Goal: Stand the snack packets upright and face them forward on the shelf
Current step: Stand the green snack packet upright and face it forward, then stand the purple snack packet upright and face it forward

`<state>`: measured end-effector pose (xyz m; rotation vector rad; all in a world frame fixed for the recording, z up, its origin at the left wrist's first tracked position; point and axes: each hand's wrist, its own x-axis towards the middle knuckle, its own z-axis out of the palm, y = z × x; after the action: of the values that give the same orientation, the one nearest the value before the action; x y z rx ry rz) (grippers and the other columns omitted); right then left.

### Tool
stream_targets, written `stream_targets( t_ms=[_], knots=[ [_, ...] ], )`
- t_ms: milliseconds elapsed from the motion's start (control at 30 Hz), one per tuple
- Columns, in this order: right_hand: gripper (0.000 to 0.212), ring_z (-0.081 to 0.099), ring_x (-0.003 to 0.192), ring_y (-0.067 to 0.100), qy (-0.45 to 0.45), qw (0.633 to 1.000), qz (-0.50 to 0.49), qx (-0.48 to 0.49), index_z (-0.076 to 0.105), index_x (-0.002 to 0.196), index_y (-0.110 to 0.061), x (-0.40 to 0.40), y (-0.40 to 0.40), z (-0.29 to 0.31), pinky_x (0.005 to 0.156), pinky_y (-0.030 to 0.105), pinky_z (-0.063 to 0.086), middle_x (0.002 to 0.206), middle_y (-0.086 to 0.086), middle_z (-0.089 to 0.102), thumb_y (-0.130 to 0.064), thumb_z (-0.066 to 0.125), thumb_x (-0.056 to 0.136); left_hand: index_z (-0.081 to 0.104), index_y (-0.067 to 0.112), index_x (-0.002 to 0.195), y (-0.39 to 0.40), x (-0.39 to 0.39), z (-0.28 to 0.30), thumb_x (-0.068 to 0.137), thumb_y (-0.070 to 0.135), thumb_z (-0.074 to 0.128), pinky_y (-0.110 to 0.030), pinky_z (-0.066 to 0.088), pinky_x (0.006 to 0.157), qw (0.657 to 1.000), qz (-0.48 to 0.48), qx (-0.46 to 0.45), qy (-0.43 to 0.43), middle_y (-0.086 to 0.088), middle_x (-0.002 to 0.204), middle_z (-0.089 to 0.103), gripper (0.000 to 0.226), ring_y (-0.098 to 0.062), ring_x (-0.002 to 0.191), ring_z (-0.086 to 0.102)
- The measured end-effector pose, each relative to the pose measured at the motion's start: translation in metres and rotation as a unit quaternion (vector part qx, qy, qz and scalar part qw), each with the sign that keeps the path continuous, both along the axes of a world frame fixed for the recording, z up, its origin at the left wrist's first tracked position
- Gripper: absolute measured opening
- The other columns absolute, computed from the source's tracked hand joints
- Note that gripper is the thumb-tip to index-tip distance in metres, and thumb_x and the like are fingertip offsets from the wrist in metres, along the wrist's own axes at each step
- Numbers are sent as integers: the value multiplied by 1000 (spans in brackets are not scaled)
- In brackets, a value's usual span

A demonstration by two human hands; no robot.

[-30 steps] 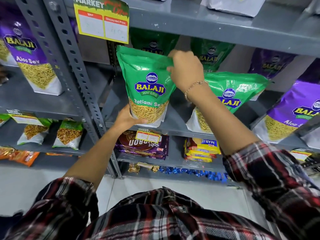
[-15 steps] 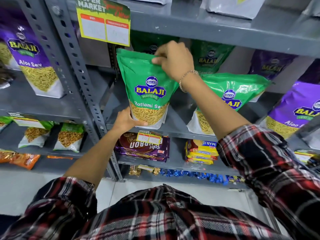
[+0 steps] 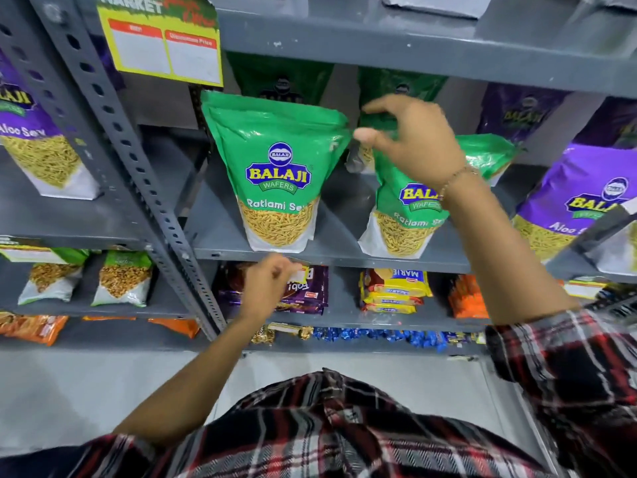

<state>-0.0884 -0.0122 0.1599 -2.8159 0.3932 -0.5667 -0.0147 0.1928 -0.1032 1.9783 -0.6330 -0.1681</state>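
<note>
A green Balaji Ratlami Sev packet (image 3: 279, 174) stands upright on the grey shelf (image 3: 344, 259), label facing forward, with no hand on it. To its right a second green packet (image 3: 405, 219) leans to the right, its top bent over. My right hand (image 3: 413, 143) hovers at that packet's top with thumb and fingers spread, holding nothing. Just under the shelf's front edge, my left hand (image 3: 270, 281) is loosely curled and empty. More green packets (image 3: 282, 77) stand in shadow at the back.
Purple Aloo Sev packets stand at the right (image 3: 579, 201) and on the left bay (image 3: 38, 143). A perforated grey upright (image 3: 138, 160) divides the bays. A yellow price sign (image 3: 165, 46) hangs above. Biscuit packs (image 3: 393, 291) lie on the shelf below.
Both hands let go of the upright green packet. My right hand moved right to the leaning packet's top, and my left hand dropped below the shelf edge.
</note>
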Motion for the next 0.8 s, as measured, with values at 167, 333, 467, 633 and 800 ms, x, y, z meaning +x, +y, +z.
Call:
stream_targets(
  t_ms=[167, 333, 467, 633, 800],
  knots=[
    [45, 56, 115, 32, 17, 997, -62, -31, 60, 118, -21, -40, -47, 11, 100, 45, 43, 123, 10, 63, -48, 59, 82, 49, 14, 125, -85, -33, 10, 82, 28, 69, -25, 49, 91, 981, -190, -26, 23, -3, 124, 59, 49, -9, 109, 57],
    [36, 56, 112, 34, 79, 994, -61, -32, 61, 112, -29, -44, -72, 12, 95, 46, 47, 115, 7, 68, -50, 57, 84, 4, 12, 147, -152, -27, 29, 59, 35, 86, -31, 30, 108, 974, -184, 0, 132, -6, 156, 20, 123, -16, 138, 26],
    [29, 57, 102, 42, 52, 994, -61, -74, 67, 101, -25, -39, -75, -2, 83, 43, 47, 104, 15, 70, -45, 52, 88, 40, 15, 127, -170, -29, 22, 54, 41, 87, -25, 45, 83, 984, -138, 46, 99, -5, 126, 61, 91, -16, 108, 58],
    [28, 54, 102, 41, 28, 997, -51, -44, 70, 98, -26, -34, -84, 4, 85, 40, 44, 101, 14, 69, -46, 56, 84, 50, 14, 121, -172, -28, 10, 61, 43, 83, -28, 49, 85, 990, -108, 72, 60, -7, 117, 68, 74, -22, 105, 64],
    [29, 54, 110, 35, 59, 998, -6, -16, 67, 103, -27, -34, -93, 9, 91, 38, 43, 107, 8, 68, -47, 60, 83, 41, 16, 129, -172, -30, 14, 60, 35, 85, -25, 44, 85, 989, -113, 66, 74, -6, 126, 61, 83, -22, 111, 59]
  ],
)
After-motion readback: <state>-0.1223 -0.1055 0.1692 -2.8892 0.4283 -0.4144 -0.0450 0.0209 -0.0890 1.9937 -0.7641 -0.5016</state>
